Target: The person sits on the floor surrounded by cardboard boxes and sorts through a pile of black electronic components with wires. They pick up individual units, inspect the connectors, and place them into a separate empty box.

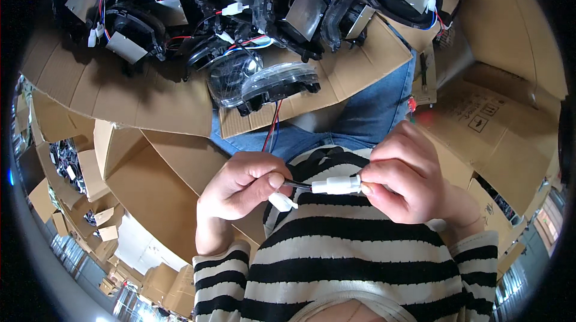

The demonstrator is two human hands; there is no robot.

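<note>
In front of my striped top, my left hand (243, 187) is closed, thumb and forefinger pinching a short black cable (296, 184). A second white plug (282, 202) pokes out below that thumb. The cable enters a white wire connector (336, 185), and my right hand (408, 178) pinches its right end; what lies inside that fist is hidden. Red and dark wires (273, 130) run from a clear-lensed lamp (279, 82) down toward my left hand. This lamp rests on a cardboard flap (354, 76) over my lap.
Black lamp housings (300, 13) with metal plates, coloured wires and white plugs are heaped beyond the flap. An open cardboard box (150, 184) stands at my left. Another carton (480, 136) is at my right. More boxes (168, 286) lie further off at lower left.
</note>
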